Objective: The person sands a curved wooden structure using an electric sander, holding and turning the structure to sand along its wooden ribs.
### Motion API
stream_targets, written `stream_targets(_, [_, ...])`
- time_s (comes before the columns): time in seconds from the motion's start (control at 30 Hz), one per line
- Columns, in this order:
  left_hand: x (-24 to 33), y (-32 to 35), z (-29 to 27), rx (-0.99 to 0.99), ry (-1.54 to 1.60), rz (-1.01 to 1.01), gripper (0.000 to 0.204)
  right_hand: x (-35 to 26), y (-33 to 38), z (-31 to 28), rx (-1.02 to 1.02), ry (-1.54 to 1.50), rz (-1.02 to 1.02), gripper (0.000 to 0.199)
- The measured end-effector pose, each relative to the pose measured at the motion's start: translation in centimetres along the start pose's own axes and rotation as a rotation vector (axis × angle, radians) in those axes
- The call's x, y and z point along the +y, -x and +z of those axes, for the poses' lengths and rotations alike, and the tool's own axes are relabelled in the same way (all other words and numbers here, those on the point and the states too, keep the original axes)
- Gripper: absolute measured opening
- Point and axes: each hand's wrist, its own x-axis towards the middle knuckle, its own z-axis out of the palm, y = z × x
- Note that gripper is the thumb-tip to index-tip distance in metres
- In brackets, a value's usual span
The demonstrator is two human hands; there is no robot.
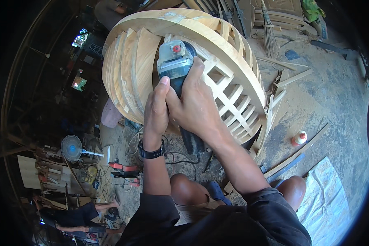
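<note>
Both of my hands are wrapped round an angle grinder (174, 67) with a silvery head, a red button and a dark body. My left hand (156, 107) closes on its left side, thumb pointing up by the head. On the right side, my right hand (196, 102) grips the body, fingers reaching toward the dark disc. The grinder's head lies over a large, rounded frame of pale wood (250, 78), with curved slats at the left and an open lattice at the right. Where the disc meets the wood is hidden behind the head.
A white bottle with a reddish-orange base (299, 138) stands on the dusty floor to the right, near long wood strips (301, 149). A broom (268, 35) and offcuts lie farther back. At the left are a fan (71, 147), cables and another person (69, 217).
</note>
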Motion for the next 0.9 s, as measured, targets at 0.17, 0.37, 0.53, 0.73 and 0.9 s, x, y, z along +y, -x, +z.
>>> stream_targets(0.17, [0.0,0.6,1.0,-0.063,-0.132,0.078,0.056,0.4,1.2,-0.5,0.02,0.005,0.021,0.08])
stream_targets(0.37, [-1.8,2.7,1.2,-0.154,-0.393,0.068,0.056,1.8,4.8,-1.8,0.102,-0.084,0.074,0.084])
stream_targets(0.53, [-1.4,2.0,0.1,-0.16,-0.443,0.097,0.056,0.5,3.7,-1.1,0.08,-0.109,0.131,0.075])
stream_targets(0.73, [1.5,-0.7,-1.3,-0.029,-0.008,0.076,0.056,-1.4,-0.7,2.1,0.083,0.035,-0.039,0.077])
stream_targets(0.9, [1.0,-1.2,-1.7,-0.062,-0.049,0.056,0.056,-1.2,-0.7,1.7,0.077,0.023,-0.007,0.078])
